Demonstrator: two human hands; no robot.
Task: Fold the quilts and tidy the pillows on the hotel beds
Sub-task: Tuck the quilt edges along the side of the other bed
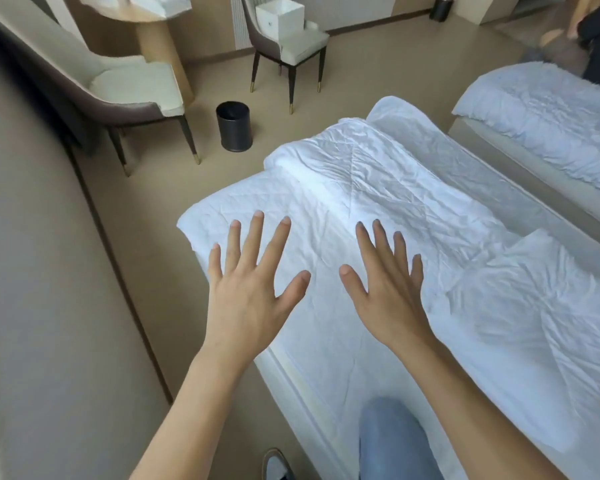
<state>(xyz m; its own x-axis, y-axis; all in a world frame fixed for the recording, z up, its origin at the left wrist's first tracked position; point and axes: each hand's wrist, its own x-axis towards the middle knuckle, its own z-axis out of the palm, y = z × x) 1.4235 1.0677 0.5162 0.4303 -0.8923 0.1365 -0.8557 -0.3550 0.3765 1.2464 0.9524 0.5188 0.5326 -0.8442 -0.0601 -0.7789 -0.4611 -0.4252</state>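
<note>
Beige floor, two chairs, black bin.

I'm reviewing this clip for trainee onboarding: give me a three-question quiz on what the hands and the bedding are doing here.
1. True or false: the left hand grips the quilt.
2. Which stands on the floor beside the near bed? A) black bin B) a lamp C) a suitcase
3. Fill in: the right hand is held with fingers ____ above the bed.

Key:
1. False; its fingers are spread and hold nothing.
2. A.
3. Spread.
</note>
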